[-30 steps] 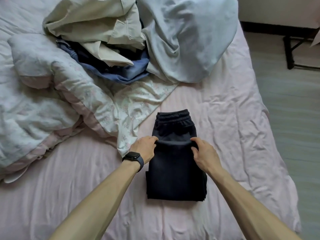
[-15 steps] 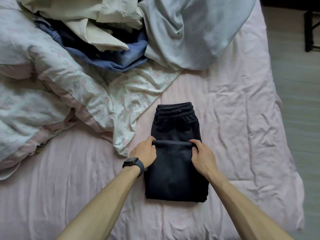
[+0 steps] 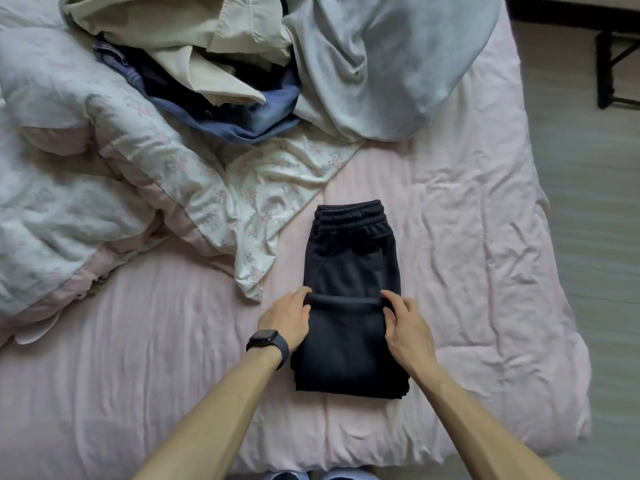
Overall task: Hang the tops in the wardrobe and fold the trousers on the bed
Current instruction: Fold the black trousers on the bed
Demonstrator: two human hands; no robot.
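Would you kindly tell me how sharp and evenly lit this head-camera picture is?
Head view: soft, even light, no glare or hard shadows; the black trousers show waistband ribbing, but their folded lower half is featureless dark; the bed edge bows with wide-angle distortion; the floor at right is streaked with blur.

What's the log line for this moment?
step: folding black trousers | left hand: grips fold edge | right hand: grips fold edge | where: pink bed | waistband: uncovered

Arms outstretched, left hand (image 3: 285, 318) and right hand (image 3: 407, 323) pinch the trousers (image 3: 349, 258).
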